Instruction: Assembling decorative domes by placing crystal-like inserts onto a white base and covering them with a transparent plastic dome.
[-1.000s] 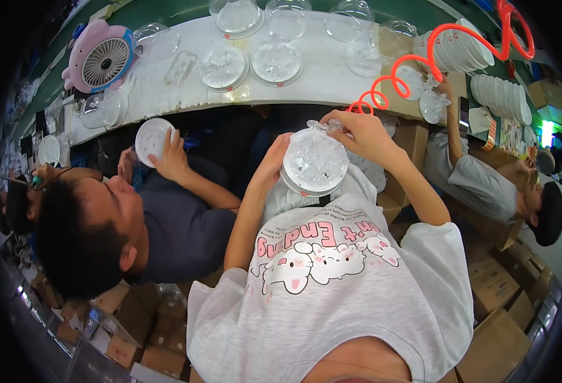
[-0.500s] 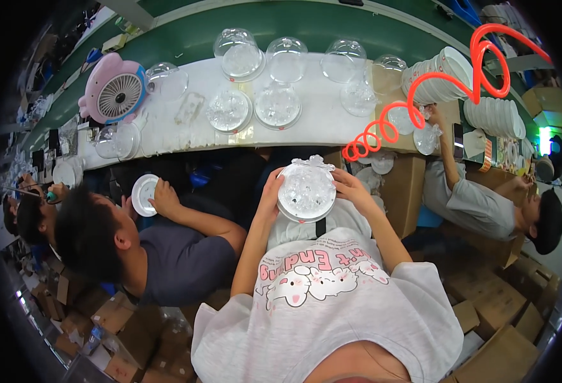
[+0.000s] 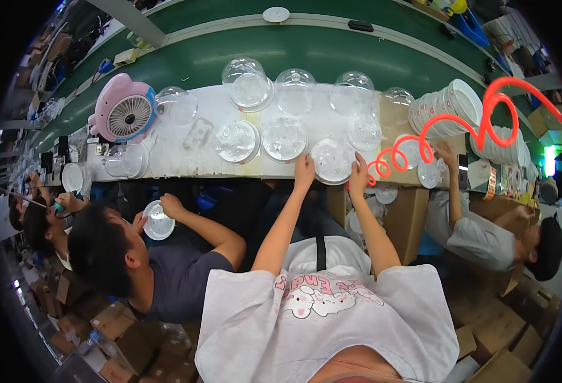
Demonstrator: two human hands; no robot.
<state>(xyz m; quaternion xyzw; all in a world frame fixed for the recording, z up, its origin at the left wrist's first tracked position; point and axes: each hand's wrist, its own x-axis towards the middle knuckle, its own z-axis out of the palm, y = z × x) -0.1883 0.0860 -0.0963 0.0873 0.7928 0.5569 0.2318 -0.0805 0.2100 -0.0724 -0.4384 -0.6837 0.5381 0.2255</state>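
A round white base topped with clear, crystal-like pieces [image 3: 332, 161] is at the near edge of the white work table [image 3: 185, 163]. My left hand [image 3: 304, 171] grips its left rim, and my right hand [image 3: 358, 173] grips the right rim. Whether the base rests fully on the table cannot be made out. Just left of it lie two similar round bases, one close by [image 3: 285, 139] and one farther along [image 3: 237, 142]. A smaller clear piece [image 3: 364, 132] lies behind my right hand. Clear domes [image 3: 295, 91] stand in a row behind these.
A coiled red air hose [image 3: 443, 121] hangs at the right, beside stacked white tubs [image 3: 447, 108]. A pink fan [image 3: 128, 115] stands at the left. One co-worker on the left holds a white round dish [image 3: 159, 220]; another reaches in from the right. Cardboard boxes [image 3: 405, 214] stand below the table.
Both my hands have carried the round base forward, from above my lap to the table's near edge. My arms are more outstretched, and the view has tilted toward the table's far side.
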